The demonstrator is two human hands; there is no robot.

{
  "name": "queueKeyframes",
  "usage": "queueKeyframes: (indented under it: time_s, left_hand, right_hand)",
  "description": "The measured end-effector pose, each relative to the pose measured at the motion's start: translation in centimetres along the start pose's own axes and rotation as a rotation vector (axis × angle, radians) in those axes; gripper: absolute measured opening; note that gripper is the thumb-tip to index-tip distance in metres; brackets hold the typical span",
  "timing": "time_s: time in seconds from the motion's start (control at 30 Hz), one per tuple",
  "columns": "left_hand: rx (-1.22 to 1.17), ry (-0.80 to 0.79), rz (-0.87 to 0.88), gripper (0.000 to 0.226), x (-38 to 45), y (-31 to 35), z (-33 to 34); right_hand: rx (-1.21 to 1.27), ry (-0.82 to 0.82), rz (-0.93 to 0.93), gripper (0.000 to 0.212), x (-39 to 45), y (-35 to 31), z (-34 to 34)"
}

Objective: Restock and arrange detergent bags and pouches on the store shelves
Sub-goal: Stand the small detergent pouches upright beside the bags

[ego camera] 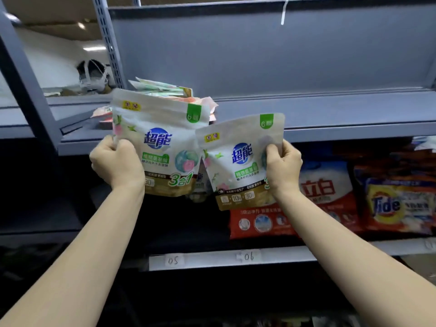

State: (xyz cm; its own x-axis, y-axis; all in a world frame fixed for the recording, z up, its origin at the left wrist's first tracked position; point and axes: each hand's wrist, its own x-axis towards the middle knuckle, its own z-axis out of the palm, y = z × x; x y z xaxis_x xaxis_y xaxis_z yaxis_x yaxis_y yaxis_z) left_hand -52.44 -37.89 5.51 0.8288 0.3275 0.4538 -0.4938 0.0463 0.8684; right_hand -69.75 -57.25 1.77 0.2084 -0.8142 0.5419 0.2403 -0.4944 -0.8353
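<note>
- Left pouch (162, 147), white-green detergent pack, held up in front of the upper shelf (330, 128) edge, tilted slightly.
- Right pouch (238, 161), same design, just beside and lower; its top left corner overlaps the left pouch's right edge.
- Left hand (115, 164) grips left pouch at its left edge, fingers curled round it.
- Right hand (283, 166) pinches right pouch at its right side, thumb on the front.
- Pile of pouches (165, 90) lies flat on upper shelf behind the left pouch.
- Red detergent bag (325, 185) and Tide bag (398, 206) stand on lower shelf (212, 258), right of the hands.
- Lower shelf's edge strip labelled 05, 06.
</note>
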Motion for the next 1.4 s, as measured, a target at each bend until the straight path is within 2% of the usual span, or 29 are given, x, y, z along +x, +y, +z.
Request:
queueKeyframes:
  time_s: [0.1,0.2,0.37,0.43,0.5,0.53,0.63,0.73,0.83,0.9,1.0,1.07,1.23,1.4]
  left_hand:
    - [0.009,-0.026,-0.014,0.021,-1.2,-3.0,-1.0]
    - [0.056,-0.03,-0.06,0.018,-1.7,-6.3,-1.4]
    - [-0.071,-0.083,-0.216,0.031,-2.2,-11.7,-1.4]
    - [-0.083,-0.119,-0.353,0.033,-2.3,-14.0,-1.4]
    - [-0.063,-0.155,-0.497,0.018,-2.6,-15.9,-1.3]
    - [-0.061,-0.169,-0.559,0.014,-2.8,-16.8,-1.2]
    - [-0.069,-0.136,-0.709,0.028,-3.0,-19.2,-0.7]
    - [-0.059,-0.161,-0.803,0.025,-2.9,-20.5,-0.3]
    - [-0.038,-0.239,-0.78,0.018,-2.8,-21.5,0.2]
    - [-0.058,-0.266,-0.783,0.024,-2.5,-22.2,0.6]
    - [-0.089,-0.289,-0.804,0.015,-2.3,-23.0,1.3]
    - [-0.111,-0.308,-0.814,0.021,-2.3,-23.6,1.9]
    - [-0.103,-0.342,-0.83,0.027,-2.2,-25.1,3.3]
    - [-0.097,-0.395,-0.859,0.033,-2.3,-26.3,4.3]
  right_hand:
    - [-0.073,0.032,0.093,0.037,-1.3,2.4,-0.4]
    - [-0.142,0.009,0.14,0.029,-2.1,4.2,0.2]
    - [-0.189,-0.016,0.26,0.017,-2.9,6.6,3.2]
    - [-0.167,-0.124,0.304,0.012,-3.3,7.8,4.9]
    - [-0.18,-0.292,0.37,0.025,-3.6,9.2,6.9]
    - [-0.245,-0.367,0.413,0.028,-3.7,9.8,8.0]
    - [-0.491,-0.521,0.417,0.032,-4.2,12.0,11.2]
    - [-0.445,-0.502,0.481,0.031,-4.8,13.5,13.4]
    - [-0.399,-0.429,0.538,0.034,-4.7,14.9,15.3]
    - [-0.426,-0.393,0.531,0.033,-4.4,15.7,16.3]
    - [-0.494,-0.361,0.472,0.029,-3.9,16.9,17.3]
    - [-0.509,-0.348,0.457,0.026,-3.4,17.6,17.8]
    - [-0.351,-0.344,0.677,0.031,-2.8,19.7,18.9]
    - [-0.244,-0.337,0.718,0.03,-1.9,21.4,19.7]
